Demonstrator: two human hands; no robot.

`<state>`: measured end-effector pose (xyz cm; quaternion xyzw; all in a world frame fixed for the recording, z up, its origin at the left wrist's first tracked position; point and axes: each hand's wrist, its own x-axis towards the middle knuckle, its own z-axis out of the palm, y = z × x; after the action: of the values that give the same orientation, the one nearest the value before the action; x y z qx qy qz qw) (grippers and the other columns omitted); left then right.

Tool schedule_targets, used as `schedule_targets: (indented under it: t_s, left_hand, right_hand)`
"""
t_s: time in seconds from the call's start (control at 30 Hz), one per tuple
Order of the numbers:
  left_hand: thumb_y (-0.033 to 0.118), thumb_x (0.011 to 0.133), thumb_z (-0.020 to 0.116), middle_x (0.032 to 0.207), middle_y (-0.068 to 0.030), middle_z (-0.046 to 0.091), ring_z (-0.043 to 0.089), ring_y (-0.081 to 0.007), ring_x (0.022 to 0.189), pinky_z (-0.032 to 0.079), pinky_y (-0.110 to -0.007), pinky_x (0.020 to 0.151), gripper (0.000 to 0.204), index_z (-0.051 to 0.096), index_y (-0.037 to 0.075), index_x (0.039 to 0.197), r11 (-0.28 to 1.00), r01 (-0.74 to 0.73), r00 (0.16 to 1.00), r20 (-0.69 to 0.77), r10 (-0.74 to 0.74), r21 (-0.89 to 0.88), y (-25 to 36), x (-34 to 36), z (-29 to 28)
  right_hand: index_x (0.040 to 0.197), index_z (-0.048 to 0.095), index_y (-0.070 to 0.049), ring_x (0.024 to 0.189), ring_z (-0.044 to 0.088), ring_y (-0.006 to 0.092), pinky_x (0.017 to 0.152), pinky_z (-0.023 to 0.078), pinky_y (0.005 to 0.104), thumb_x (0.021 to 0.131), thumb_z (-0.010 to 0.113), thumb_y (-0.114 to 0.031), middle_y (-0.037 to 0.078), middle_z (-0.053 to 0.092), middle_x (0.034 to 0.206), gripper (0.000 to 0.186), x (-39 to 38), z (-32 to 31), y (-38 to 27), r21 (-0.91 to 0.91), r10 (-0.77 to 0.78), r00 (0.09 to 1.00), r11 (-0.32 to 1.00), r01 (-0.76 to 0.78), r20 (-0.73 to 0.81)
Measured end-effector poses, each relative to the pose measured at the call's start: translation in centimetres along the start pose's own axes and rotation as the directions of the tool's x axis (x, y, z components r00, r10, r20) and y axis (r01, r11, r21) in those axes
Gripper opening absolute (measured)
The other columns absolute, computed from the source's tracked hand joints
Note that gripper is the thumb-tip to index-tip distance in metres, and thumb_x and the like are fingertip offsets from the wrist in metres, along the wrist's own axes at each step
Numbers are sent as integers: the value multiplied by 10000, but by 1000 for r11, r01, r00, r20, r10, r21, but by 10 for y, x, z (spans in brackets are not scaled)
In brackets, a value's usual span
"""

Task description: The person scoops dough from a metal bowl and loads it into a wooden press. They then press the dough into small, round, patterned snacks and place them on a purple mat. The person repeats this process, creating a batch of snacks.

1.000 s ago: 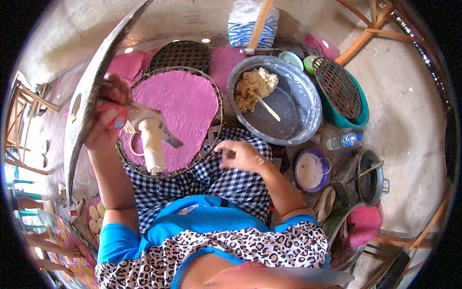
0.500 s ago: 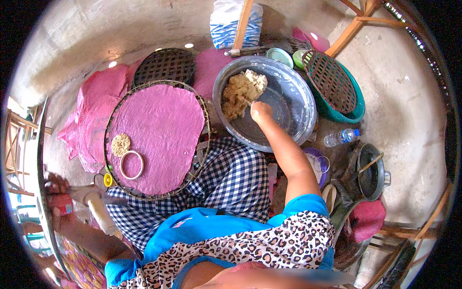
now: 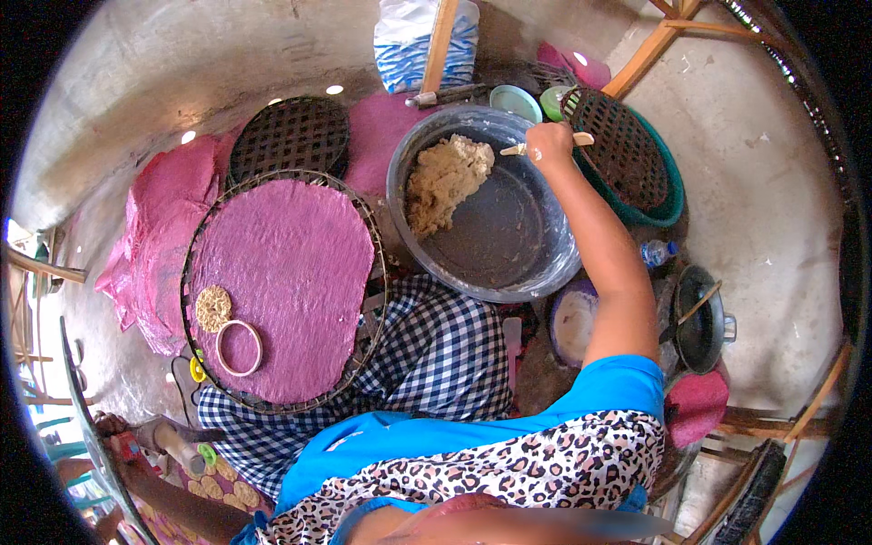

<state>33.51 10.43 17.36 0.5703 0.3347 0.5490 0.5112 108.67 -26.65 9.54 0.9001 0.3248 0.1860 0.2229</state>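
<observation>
My right hand (image 3: 550,143) is closed around a wooden stick (image 3: 584,139), over the far right rim of a large grey basin (image 3: 400,227). A lump of pale beige dough (image 3: 447,182) lies against the basin's left side, apart from the stick. At the lower left, my left hand (image 3: 113,425) is dark and blurred, beside a red object (image 3: 125,445) and a pale cylinder-like piece (image 3: 173,438); its fingers cannot be made out. Across my lap rests a round tray covered with a pink sheet (image 3: 291,263). On it lie a noodle-like disc (image 3: 214,309) and a pale ring (image 3: 239,349).
Left of the basin stands a dark woven basket (image 3: 289,141), near pink sheets (image 3: 173,191). To the right are a teal tub (image 3: 674,204) with a woven tray (image 3: 622,150), a water bottle (image 3: 658,252), a dark pan (image 3: 699,318) and a purple-rimmed container (image 3: 572,322). A striped bag (image 3: 425,45) stands behind.
My right hand has moved from the dough to the basin's far right rim, carrying the stick clear of the dough. My left hand has gone lower. The whole view has shifted slightly.
</observation>
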Motion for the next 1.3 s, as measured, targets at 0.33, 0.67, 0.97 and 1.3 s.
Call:
schedule_targets:
  t_s: [0.33, 0.67, 0.97, 1.3]
  left_hand:
    - [138, 840, 518, 1301, -152, 385, 351, -264, 1223, 219, -415, 1052, 495, 347, -45, 1266, 999, 22, 999, 42, -20, -43, -16, 6, -33]
    - [160, 826, 538, 1332, -165, 353, 301, -273, 1258, 166, -427, 1069, 553, 317, -55, 1284, 996, -9, 936, 349, 39, -88, -24, 14, -38]
    - [157, 797, 581, 1271, -155, 404, 359, -248, 1183, 238, -379, 988, 549, 358, -43, 1257, 999, -23, 968, 249, 34, -47, -21, -3, -50]
    - [158, 768, 622, 1195, -137, 466, 427, -221, 1090, 319, -326, 888, 544, 398, -26, 1229, 1000, -2, 977, 213, 8, -27, -13, -17, -34]
  right_hand:
    - [709, 689, -133, 710, 640, 210, 604, 471, 370, 717, 545, -157, 62, 663, 757, 146, 30, 55, -76, 4, -477, 872, 878, 479, 111]
    - [664, 681, -98, 682, 637, 239, 574, 487, 364, 657, 559, -128, 98, 652, 713, 126, -6, 41, -113, 209, -469, 883, 863, 459, -3]
    - [598, 663, -91, 661, 633, 250, 597, 483, 367, 643, 561, -118, 101, 639, 654, 115, -30, 18, -132, 220, -523, 850, 824, 522, -56]
    - [596, 664, -106, 652, 632, 227, 592, 471, 357, 668, 552, -150, 81, 640, 645, 139, -45, 12, -150, 198, -549, 821, 797, 571, -160]
